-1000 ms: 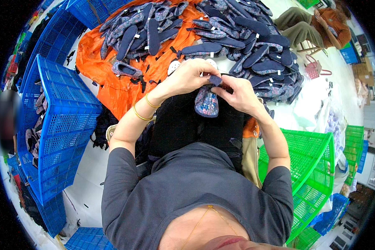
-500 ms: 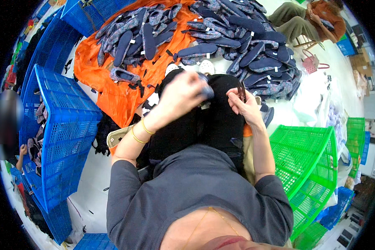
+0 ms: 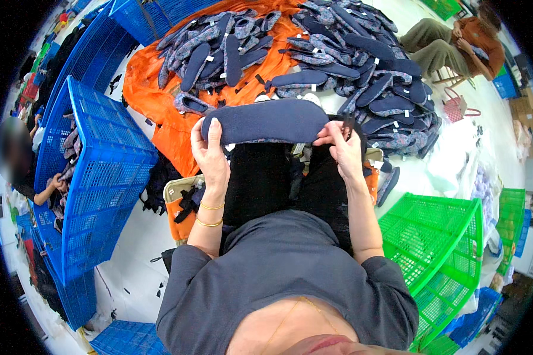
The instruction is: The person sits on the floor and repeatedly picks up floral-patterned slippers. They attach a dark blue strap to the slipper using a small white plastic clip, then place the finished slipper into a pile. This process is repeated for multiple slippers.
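A slipper with a dark navy sole and a patterned edge is stretched level above my lap, sole toward me. My left hand grips its left end, thumb lying on the sole. At the other end, the fingers of my right hand touch the slipper. My right hand also holds a small dark two-pronged tool that looks like thread snips, partly hidden by the fingers. Beyond lies a heap of similar slippers, and more slippers rest on an orange sheet.
Blue plastic crates stand at my left, where another person's hand reaches into one. Green crates are close on my right. A seated person is at the far right, near a red-and-white bag.
My left hand, blurred with a dark item before, now holds the slipper out by its left end. My right hand has come to its other end, still holding the tool.
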Motion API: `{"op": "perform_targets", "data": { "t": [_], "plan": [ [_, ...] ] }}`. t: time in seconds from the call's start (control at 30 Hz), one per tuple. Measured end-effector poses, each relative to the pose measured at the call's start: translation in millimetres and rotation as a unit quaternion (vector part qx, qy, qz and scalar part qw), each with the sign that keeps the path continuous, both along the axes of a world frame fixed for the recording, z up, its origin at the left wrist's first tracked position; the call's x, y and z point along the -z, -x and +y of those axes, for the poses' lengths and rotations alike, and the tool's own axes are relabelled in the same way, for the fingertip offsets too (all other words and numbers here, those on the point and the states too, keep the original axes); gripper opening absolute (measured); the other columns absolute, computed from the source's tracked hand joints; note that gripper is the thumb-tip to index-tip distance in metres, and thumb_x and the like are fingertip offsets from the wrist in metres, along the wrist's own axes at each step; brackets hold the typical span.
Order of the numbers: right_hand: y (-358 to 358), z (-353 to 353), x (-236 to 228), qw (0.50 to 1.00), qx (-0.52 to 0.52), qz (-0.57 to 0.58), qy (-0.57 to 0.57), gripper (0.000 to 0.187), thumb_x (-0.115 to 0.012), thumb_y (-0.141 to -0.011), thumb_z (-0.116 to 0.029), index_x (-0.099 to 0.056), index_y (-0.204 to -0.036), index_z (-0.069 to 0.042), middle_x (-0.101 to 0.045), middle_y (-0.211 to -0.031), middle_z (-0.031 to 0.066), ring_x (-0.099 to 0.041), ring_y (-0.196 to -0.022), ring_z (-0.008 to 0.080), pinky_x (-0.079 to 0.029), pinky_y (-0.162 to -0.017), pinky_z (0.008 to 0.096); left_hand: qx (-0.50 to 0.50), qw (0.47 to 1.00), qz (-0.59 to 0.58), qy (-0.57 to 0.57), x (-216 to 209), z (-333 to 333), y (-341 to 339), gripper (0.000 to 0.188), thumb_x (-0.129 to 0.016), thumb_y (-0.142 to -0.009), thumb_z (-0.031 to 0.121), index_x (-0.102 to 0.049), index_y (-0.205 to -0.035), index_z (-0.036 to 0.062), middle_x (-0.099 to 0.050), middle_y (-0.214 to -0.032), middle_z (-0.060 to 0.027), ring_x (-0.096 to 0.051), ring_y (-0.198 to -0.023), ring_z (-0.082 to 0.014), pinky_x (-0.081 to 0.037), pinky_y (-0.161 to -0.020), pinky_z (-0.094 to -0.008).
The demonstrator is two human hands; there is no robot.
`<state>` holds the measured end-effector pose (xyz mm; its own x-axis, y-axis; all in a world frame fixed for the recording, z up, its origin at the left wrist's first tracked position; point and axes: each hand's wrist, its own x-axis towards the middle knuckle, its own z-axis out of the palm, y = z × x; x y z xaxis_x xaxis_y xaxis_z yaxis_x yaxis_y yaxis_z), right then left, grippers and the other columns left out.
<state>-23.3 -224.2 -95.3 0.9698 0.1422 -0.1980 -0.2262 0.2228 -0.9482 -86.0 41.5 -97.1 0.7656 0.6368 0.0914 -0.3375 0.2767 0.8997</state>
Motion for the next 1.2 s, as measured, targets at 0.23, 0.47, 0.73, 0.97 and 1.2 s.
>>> {"op": "perform_targets", "data": {
  "t": [0.23, 0.47, 0.73, 0.97, 1.2],
  "plan": [
    [-25, -9, -11, 0.974, 0.14, -0.104, 0.145, 0.051, -0.073, -0.086, -0.03, -0.047, -0.118, 0.0, -0.055, -0.105, 0.0071, -0.055, -0.08, 0.01, -0.047, -0.074, 0.0256, 0.054, 0.992, 0.025, 0.11, -5, -46, 23, 0.026, -0.057, -0.095, 0.014, -0.048, -0.118, 0.0039, -0.058, -0.11, -0.0074, -0.059, -0.093, -0.0154, -0.051, -0.073, -0.03],
    [-58, -51, -21, 0.983, 0.139, -0.112, 0.03, 0.04, -0.07, -0.089, -0.019, -0.055, -0.116, 0.006, -0.062, -0.1, 0.0046, -0.058, -0.089, 0.0107, -0.046, -0.084, 0.0255, 0.385, 0.912, 0.102, -0.102, 26, -73, 46, 0.052, -0.063, -0.087, 0.003, -0.033, -0.128, 0.0076, -0.047, -0.121, -0.0087, -0.052, -0.112, -0.0223, -0.049, -0.093, -0.0381],
    [-25, -45, -54, 0.965, 0.022, -0.26, -0.02, 0.041, -0.067, -0.088, -0.004, -0.053, -0.126, 0.006, -0.065, -0.113, 0.0109, -0.061, -0.102, 0.0164, -0.048, -0.09, 0.0283, 0.432, 0.856, 0.062, -0.278, 0, -82, -9, 0.084, -0.072, -0.084, 0.021, -0.02, -0.147, 0.0021, -0.03, -0.148, -0.0196, -0.033, -0.136, -0.0282, -0.023, -0.114, -0.0381],
    [4, -18, -65, 0.958, 0.08, -0.275, -0.023, 0.032, -0.053, -0.099, -0.023, -0.061, -0.115, 0.003, -0.069, -0.102, 0.0099, -0.064, -0.083, 0.0108, -0.049, -0.07, 0.02, 0.464, 0.88, 0.071, 0.076, 11, -104, -21, 0.054, -0.06, -0.094, 0.033, -0.041, -0.136, 0.0038, -0.056, -0.124, -0.0048, -0.055, -0.11, -0.0136, -0.044, -0.096, -0.0305],
    [2, -20, -56, 0.982, 0.052, -0.181, -0.021, 0.031, -0.048, -0.101, -0.026, -0.065, -0.105, 0.0, -0.068, -0.082, 0.0073, -0.053, -0.054, 0.0053, -0.031, -0.044, 0.0172, 0.508, 0.79, 0.098, 0.328, 25, -99, -13, 0.05, -0.055, -0.095, 0.03, -0.041, -0.139, 0.0091, -0.057, -0.127, -0.0082, -0.059, -0.111, -0.0203, -0.049, -0.097, -0.038]
  ]
}}
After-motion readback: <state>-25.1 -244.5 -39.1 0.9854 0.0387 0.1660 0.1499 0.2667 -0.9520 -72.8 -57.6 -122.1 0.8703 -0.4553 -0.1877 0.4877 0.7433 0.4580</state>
